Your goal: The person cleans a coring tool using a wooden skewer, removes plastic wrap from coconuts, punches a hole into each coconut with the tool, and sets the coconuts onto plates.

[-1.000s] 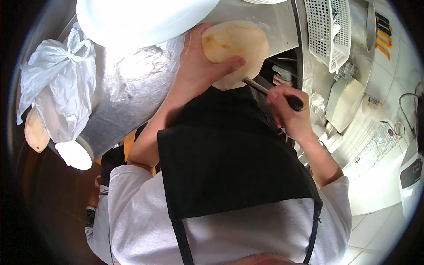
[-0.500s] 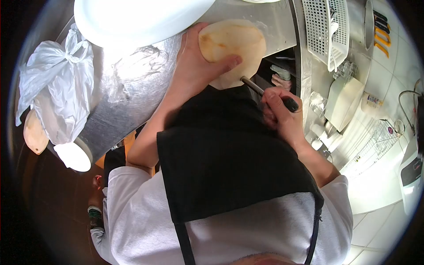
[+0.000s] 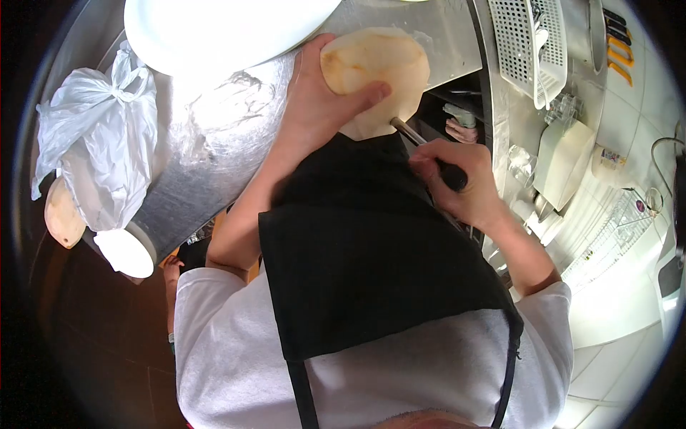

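Probably heavy, firm and slick, the large pale peeled fruit [image 3: 382,61] seems best held around its left side, where the left hand [image 3: 316,104] clasps it at the grey steel counter's [image 3: 451,50] edge. It looks faceted, brown-streaked. The right hand [image 3: 477,184] grips a black-handled metal tool [image 3: 409,131] touching its near end.

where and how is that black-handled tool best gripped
Probably by the black handle, coming from the person's right, where the right hand holds it: the handle points away from the pale peeled piece, while the narrow metal shaft reaches toward it.
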`<action>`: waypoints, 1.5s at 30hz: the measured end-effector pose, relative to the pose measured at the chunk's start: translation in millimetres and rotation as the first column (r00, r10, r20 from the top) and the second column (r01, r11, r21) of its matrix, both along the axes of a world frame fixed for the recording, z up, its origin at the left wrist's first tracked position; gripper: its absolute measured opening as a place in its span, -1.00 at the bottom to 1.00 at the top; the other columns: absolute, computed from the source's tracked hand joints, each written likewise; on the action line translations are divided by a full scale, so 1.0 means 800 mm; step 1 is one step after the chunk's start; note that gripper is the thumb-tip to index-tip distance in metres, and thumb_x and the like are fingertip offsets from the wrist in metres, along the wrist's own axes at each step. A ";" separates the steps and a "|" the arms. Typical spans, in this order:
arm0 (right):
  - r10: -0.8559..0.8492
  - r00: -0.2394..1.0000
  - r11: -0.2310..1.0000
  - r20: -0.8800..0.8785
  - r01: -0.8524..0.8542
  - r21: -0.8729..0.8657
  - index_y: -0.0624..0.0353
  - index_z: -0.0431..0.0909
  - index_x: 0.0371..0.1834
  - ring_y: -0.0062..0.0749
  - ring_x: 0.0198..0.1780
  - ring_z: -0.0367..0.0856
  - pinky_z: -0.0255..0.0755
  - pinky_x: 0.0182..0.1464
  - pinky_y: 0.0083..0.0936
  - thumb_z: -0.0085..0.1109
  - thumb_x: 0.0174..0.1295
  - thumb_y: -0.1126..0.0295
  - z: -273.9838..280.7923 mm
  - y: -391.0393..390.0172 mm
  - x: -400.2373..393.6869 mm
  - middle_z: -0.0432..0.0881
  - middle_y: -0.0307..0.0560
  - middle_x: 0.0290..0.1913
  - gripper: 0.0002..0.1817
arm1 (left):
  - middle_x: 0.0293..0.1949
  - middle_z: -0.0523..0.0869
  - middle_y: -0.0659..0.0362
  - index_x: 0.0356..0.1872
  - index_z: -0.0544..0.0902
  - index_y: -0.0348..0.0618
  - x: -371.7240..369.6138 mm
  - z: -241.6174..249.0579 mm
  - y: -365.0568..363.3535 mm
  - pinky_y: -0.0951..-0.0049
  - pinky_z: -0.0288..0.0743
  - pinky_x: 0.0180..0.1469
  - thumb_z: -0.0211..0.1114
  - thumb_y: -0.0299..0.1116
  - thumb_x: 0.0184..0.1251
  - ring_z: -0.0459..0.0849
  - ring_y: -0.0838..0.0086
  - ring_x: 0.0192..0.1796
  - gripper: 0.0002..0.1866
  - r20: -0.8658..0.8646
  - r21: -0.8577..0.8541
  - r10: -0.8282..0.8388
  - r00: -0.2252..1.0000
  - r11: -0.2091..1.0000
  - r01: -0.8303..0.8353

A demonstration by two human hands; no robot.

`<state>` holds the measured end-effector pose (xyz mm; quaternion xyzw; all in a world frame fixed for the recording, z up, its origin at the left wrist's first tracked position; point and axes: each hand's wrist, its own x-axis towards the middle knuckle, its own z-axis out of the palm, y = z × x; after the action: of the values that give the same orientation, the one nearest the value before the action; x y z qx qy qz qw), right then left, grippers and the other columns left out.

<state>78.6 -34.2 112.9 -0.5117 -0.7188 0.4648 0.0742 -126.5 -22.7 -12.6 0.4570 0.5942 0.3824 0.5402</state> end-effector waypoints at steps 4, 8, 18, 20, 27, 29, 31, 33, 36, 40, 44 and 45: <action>-0.678 0.734 0.630 0.051 0.615 -0.474 0.25 0.66 -0.25 -0.65 -0.46 0.57 0.38 -0.46 -0.59 0.20 0.32 0.44 0.000 -0.031 -0.012 0.61 -0.28 -0.48 -0.89 | 0.08 0.59 -0.03 0.33 0.27 -0.34 0.001 0.001 0.002 0.36 0.56 0.08 0.57 -0.17 0.10 0.62 0.33 0.09 -0.13 -0.042 -0.007 0.002 0.999 1.000 -0.002; -0.678 0.734 0.646 -0.029 0.577 -0.499 0.21 0.68 -0.29 -0.78 -0.54 0.42 0.23 -0.55 -0.73 0.17 0.38 0.36 0.001 -0.025 -0.001 0.57 -0.36 -0.49 -0.83 | 0.05 0.57 0.00 0.29 0.29 -0.33 0.015 -0.002 -0.009 0.37 0.55 0.07 0.54 -0.18 0.13 0.60 0.36 0.07 -0.19 -0.068 0.018 0.102 0.992 0.995 -0.101; 0.074 0.989 0.984 0.124 -0.053 -0.168 0.32 0.65 -0.34 -0.51 -0.33 0.63 0.48 -0.15 -0.52 0.23 0.26 0.41 0.026 0.081 0.039 0.71 -0.12 -0.42 -0.83 | 0.05 0.54 -0.06 0.25 0.24 -0.35 0.027 0.009 0.030 0.36 0.53 0.11 0.60 -0.13 0.05 0.60 0.33 0.09 -0.12 -0.067 -0.056 -0.087 0.994 0.995 0.084; 0.104 0.979 0.985 0.175 -0.077 -0.156 0.32 0.64 -0.35 -0.45 -0.35 0.65 0.49 -0.15 -0.50 0.22 0.27 0.41 0.030 0.084 0.032 0.72 -0.04 -0.39 -0.84 | 0.10 0.54 -0.07 0.26 0.28 -0.33 0.032 -0.001 0.027 0.33 0.53 0.12 0.62 -0.12 0.00 0.60 0.30 0.12 -0.10 -0.111 0.069 -0.028 0.993 0.997 0.036; -0.733 0.677 0.484 0.060 0.582 -0.653 0.19 0.56 -0.31 -0.63 -0.76 0.22 0.13 -0.68 -0.59 0.19 0.38 0.26 0.005 0.058 0.047 0.38 -0.32 -0.65 -0.78 | 0.10 0.54 -0.06 0.25 0.40 -0.27 0.041 -0.003 0.023 0.28 0.51 0.13 0.64 -0.11 -0.06 0.59 0.23 0.13 -0.13 -0.109 0.150 0.078 0.991 0.987 -0.061; -0.839 0.534 0.313 0.103 0.629 -0.712 0.14 0.49 -0.30 -0.69 -0.77 0.12 0.08 -0.71 -0.63 0.18 0.40 0.20 0.009 0.054 0.036 0.27 -0.37 -0.69 -0.75 | 0.10 0.54 -0.06 0.25 0.40 -0.28 0.040 -0.002 0.024 0.27 0.51 0.14 0.64 -0.11 -0.07 0.58 0.22 0.13 -0.13 -0.064 0.133 0.068 0.996 0.989 -0.059; -0.806 0.580 0.365 0.115 0.641 -0.675 0.18 0.52 -0.31 -0.69 -0.76 0.17 0.11 -0.70 -0.62 0.17 0.39 0.26 0.013 0.058 0.032 0.33 -0.34 -0.67 -0.78 | 0.09 0.54 -0.07 0.25 0.40 -0.28 0.039 -0.003 0.025 0.25 0.50 0.15 0.64 -0.11 -0.07 0.57 0.21 0.14 -0.13 -0.057 0.128 0.066 0.996 0.990 -0.058; -0.695 0.713 0.545 0.096 0.609 -0.577 0.22 0.56 -0.32 -0.68 -0.75 0.22 0.14 -0.68 -0.61 0.16 0.39 0.32 0.013 0.059 0.032 0.40 -0.30 -0.64 -0.81 | 0.09 0.54 -0.07 0.25 0.40 -0.28 0.040 -0.005 0.026 0.24 0.48 0.17 0.64 -0.11 -0.08 0.56 0.21 0.15 -0.13 -0.085 0.135 0.066 0.994 0.989 -0.054; -0.346 0.938 0.905 0.012 0.337 -0.259 0.28 0.61 -0.33 -0.67 -0.72 0.30 0.18 -0.65 -0.62 0.14 0.36 0.41 0.001 0.057 0.041 0.49 -0.26 -0.60 -0.84 | 0.09 0.54 -0.07 0.24 0.41 -0.29 0.039 -0.004 0.026 0.25 0.47 0.18 0.64 -0.11 -0.08 0.56 0.21 0.15 -0.13 -0.064 0.138 0.059 0.996 0.989 -0.050; 0.002 0.996 0.993 -0.084 0.007 0.117 0.26 0.61 -0.32 -0.69 -0.71 0.30 0.17 -0.64 -0.62 0.13 0.36 0.42 -0.029 0.063 0.061 0.47 -0.28 -0.61 -0.84 | 0.09 0.54 -0.06 0.25 0.40 -0.30 0.038 -0.003 0.025 0.25 0.47 0.18 0.64 -0.12 -0.08 0.56 0.21 0.16 -0.13 -0.074 0.151 0.065 0.995 0.987 -0.053; -0.739 0.662 0.421 0.125 0.599 -0.682 0.16 0.55 -0.29 -0.71 -0.74 0.18 0.10 -0.68 -0.61 0.15 0.40 0.30 0.010 0.068 0.036 0.33 -0.36 -0.66 -0.83 | 0.10 0.53 -0.06 0.26 0.39 -0.31 0.040 -0.007 0.024 0.27 0.48 0.17 0.64 -0.13 -0.07 0.56 0.22 0.16 -0.12 -0.077 0.154 0.061 0.995 0.987 -0.048; -0.801 0.575 0.306 0.168 0.633 -0.711 0.07 0.44 -0.30 -0.74 -0.77 0.07 0.08 -0.72 -0.67 0.12 0.43 0.20 0.011 0.064 0.028 0.22 -0.44 -0.68 -0.78 | 0.10 0.53 -0.06 0.26 0.38 -0.31 0.040 -0.006 0.024 0.27 0.49 0.17 0.64 -0.13 -0.07 0.56 0.22 0.16 -0.12 -0.070 0.150 0.066 0.995 0.987 -0.055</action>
<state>101.0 17.3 121.8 -0.7091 -0.1601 0.6701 0.1502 -94.2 -3.8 -17.6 0.4916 0.5977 0.4243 0.4701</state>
